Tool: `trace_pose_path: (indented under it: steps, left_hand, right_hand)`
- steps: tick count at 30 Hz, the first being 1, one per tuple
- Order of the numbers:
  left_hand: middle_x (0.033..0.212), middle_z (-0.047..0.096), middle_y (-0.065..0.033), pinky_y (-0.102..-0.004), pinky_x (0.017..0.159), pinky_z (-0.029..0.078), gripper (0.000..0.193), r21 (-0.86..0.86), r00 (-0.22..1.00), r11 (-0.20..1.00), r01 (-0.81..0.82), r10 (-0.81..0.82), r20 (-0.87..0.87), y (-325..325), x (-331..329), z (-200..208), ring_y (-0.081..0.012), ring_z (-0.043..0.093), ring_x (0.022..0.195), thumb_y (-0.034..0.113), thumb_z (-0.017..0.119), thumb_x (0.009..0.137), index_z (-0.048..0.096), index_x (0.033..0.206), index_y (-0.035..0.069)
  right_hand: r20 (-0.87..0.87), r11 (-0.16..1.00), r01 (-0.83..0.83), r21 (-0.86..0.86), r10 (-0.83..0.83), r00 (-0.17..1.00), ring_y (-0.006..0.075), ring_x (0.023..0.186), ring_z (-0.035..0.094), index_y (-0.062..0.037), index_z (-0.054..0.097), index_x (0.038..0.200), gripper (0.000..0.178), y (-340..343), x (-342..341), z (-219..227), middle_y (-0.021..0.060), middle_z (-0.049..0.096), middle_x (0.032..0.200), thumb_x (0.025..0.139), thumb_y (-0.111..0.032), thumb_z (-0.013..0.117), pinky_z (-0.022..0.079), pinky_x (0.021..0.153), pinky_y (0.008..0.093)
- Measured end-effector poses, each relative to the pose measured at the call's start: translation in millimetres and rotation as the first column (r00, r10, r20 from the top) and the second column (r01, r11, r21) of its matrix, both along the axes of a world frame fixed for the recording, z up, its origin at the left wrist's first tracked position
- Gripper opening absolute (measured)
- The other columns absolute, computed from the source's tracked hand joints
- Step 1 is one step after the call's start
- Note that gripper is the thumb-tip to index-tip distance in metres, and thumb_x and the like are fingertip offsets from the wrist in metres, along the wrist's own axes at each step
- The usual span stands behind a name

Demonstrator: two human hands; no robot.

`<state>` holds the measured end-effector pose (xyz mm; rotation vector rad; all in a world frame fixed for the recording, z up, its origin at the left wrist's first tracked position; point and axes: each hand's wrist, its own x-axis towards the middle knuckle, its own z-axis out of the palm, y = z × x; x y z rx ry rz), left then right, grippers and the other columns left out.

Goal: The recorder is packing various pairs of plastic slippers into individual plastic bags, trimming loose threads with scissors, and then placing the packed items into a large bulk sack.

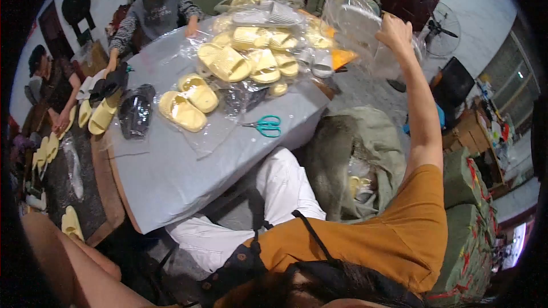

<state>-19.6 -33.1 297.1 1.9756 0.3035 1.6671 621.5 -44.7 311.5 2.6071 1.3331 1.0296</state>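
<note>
My right hand (395,34) is raised at the far right of the table, its fingers closed on a clear plastic bag (357,31). Something pale shows through the bag; I cannot make out what it is. Beside it lies a heap of yellow slippers (225,61) in clear wrappers, with some grey slippers (322,63) among them. Closer to me are a wrapped yellow pair (191,102) and a wrapped black pair (136,111). Scissors (268,126) with teal handles rest near the table's front edge. My left hand is not in view.
The table (171,177) has a grey cover. An open green sack (342,165) with slippers inside stands right of my knees, near a fan (442,28) and green bales (465,234). Two people sit at the left and far side. A bare limb crosses the lower left.
</note>
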Motion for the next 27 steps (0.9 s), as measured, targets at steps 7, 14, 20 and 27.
trace_pose_path:
  steps: [7, 14, 20, 27]
  left_hand:
    - [0.133, 0.059, -0.0204, -0.0467, 0.111, 0.038, 0.046, -0.003, 0.993, 0.997, -0.075, 0.074, -0.089, 43.2, -51.9, 10.3, -0.0318, 0.054, 0.128, 0.034, 0.053, 0.101, 0.057, 0.132, 0.001]
    - [0.134, 0.058, -0.0201, -0.0468, 0.111, 0.037, 0.048, 0.044, 0.991, 0.990, -0.137, 0.137, 0.005, 101.6, -110.8, -24.7, -0.0319, 0.053, 0.129, 0.036, 0.053, 0.100, 0.056, 0.133, 0.001]
    - [0.135, 0.058, -0.0199, -0.0468, 0.112, 0.037, 0.049, -0.142, 0.979, 0.976, -0.165, 0.144, -0.147, 111.1, -195.5, -82.6, -0.0321, 0.052, 0.130, 0.037, 0.053, 0.100, 0.056, 0.134, 0.002]
    - [0.136, 0.058, -0.0196, -0.0468, 0.112, 0.036, 0.051, -0.310, 0.926, 0.933, -0.183, 0.057, -0.373, 110.3, -291.2, -89.5, -0.0322, 0.051, 0.131, 0.039, 0.053, 0.100, 0.055, 0.134, 0.002]
  right_hand:
    - [0.217, 0.950, -0.246, 0.191, 0.204, 0.955, 0.0287, 0.094, 0.066, -0.0080, 0.063, 0.097, 0.037, 93.3, -35.3, 32.5, 0.0111, 0.070, 0.089, 0.072, -0.032, 0.077, 0.044, 0.077, 0.0455]
    - [0.420, 0.822, -0.445, 0.355, 0.285, 0.862, 0.0226, 0.096, 0.064, -0.0107, 0.065, 0.100, 0.038, 167.1, -86.5, 55.5, 0.0059, 0.069, 0.093, 0.071, -0.031, 0.079, 0.043, 0.083, 0.0433]
    - [0.552, 0.677, -0.585, 0.447, 0.305, 0.776, 0.0230, 0.100, 0.062, -0.0129, 0.064, 0.106, 0.040, 251.5, -87.0, 44.9, 0.0033, 0.067, 0.100, 0.075, -0.036, 0.077, 0.043, 0.088, 0.0454]
    - [0.278, 0.845, -0.534, -0.019, 0.517, 0.809, 0.0253, 0.128, 0.049, -0.0168, 0.047, 0.139, 0.067, 324.4, -101.9, -109.2, 0.0068, 0.049, 0.143, 0.076, -0.018, 0.071, 0.032, 0.107, 0.0490]
